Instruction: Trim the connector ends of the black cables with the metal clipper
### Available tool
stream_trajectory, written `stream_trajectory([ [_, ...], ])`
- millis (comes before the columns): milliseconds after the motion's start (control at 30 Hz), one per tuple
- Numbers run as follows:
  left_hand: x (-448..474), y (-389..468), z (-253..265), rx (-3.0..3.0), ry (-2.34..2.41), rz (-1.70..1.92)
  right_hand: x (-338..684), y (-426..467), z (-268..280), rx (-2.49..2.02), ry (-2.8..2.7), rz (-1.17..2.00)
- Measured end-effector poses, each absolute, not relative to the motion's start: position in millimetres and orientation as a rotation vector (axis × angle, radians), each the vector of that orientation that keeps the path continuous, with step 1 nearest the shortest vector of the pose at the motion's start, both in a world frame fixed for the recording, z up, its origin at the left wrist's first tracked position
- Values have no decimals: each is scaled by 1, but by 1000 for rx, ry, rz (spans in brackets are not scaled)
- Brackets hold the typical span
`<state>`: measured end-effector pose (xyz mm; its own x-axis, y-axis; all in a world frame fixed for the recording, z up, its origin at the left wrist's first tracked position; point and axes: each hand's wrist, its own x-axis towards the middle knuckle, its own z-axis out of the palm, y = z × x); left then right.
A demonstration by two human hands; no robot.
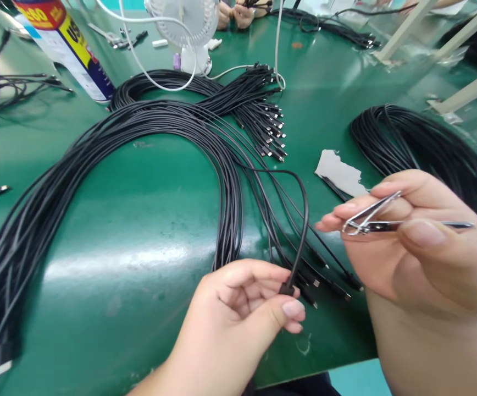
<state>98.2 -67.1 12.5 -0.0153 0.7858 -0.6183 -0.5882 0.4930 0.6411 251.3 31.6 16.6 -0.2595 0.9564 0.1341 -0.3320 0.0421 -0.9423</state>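
My left hand (pixel 242 319) pinches the end of a black cable (pixel 304 220) between thumb and fingers, near the table's front edge. The connector is mostly hidden by the fingertips. To the right, my right hand (pixel 423 247) grips a silver nail clipper (pixel 370 223) with its lever raised, held above the table. Beyond my left hand, a thick bundle of black cables (pixel 160 118) curves across the green table. Several loose connector ends (pixel 337 289) of that bundle lie just right of my left fingers.
A spray can (pixel 76 52) stands at the back left, near a small white fan (pixel 195 58). Another cable coil (pixel 420 143) lies at the right, beside a torn piece of paper (pixel 339 170). Another person's hands (pixel 238 15) work at the far side. White metal legs (pixel 469 91) stand at right.
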Motion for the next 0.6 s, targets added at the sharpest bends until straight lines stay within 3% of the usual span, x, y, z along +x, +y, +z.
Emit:
stream_trajectory([
  [600, 92, -62, 9, 209, 1139, 1269, 244, 7, 16, -792, -1492, 1556],
])
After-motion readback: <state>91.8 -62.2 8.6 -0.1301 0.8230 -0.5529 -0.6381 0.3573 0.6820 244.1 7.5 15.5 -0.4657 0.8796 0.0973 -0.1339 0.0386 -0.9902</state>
